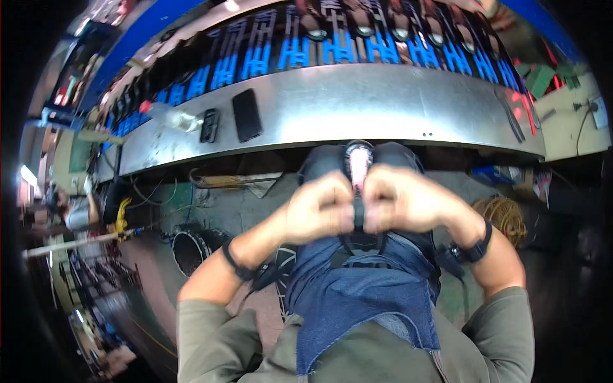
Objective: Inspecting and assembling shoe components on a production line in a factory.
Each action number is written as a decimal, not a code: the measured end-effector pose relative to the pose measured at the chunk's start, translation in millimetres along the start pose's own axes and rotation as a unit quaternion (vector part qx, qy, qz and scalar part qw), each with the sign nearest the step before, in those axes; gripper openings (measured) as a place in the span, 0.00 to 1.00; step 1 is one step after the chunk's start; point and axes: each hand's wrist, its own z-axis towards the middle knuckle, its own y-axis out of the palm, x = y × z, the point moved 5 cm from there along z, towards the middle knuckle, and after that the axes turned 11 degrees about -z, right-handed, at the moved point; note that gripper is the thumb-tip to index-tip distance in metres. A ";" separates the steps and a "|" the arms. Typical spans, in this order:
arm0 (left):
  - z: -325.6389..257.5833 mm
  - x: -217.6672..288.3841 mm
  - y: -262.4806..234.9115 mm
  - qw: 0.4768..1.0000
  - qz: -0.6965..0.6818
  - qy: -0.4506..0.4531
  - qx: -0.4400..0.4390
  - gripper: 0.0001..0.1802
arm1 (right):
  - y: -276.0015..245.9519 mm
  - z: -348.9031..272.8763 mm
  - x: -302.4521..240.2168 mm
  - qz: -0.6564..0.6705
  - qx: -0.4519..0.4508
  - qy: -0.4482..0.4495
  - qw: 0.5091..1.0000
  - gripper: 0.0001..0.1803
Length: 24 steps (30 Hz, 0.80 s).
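Note:
My left hand and my right hand are close together over my lap, both blurred, with fingers curled inward. Between them a narrow black shoe-like item with a pale pink, rounded face points away from me. It stands between my knees, and its near part is dark and partly covered by my fingers. Both hands seem closed on its sides, though the fingertips are hard to make out. A blue denim apron covers my lap beneath.
Ahead runs a metal bench with a phone, a small black case, a clear bottle and pliers-like tool. Behind are blue holders and several shoes. A wicker basket stands right; another person is far left.

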 end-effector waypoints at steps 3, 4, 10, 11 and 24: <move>-64.0 5.4 92.7 0.931 0.163 0.169 -0.279 0.07 | 98.0 -69.7 -50.9 -0.188 0.023 -0.167 0.967 0.08; -53.0 3.8 90.1 0.931 0.151 0.169 -0.285 0.07 | 89.8 -72.0 -39.3 -0.175 0.064 -0.160 0.969 0.09; 2.7 -12.0 38.2 0.932 0.235 0.233 -0.151 0.11 | 39.0 -46.6 21.3 -0.125 0.136 -0.129 0.974 0.17; 7.7 -13.8 32.8 0.934 0.228 0.229 -0.153 0.11 | 32.1 -41.6 26.3 -0.119 0.134 -0.123 0.976 0.17; 93.5 -78.5 -41.1 0.979 -0.119 -0.143 0.082 0.16 | -11.0 3.7 120.7 0.137 0.247 0.219 0.934 0.26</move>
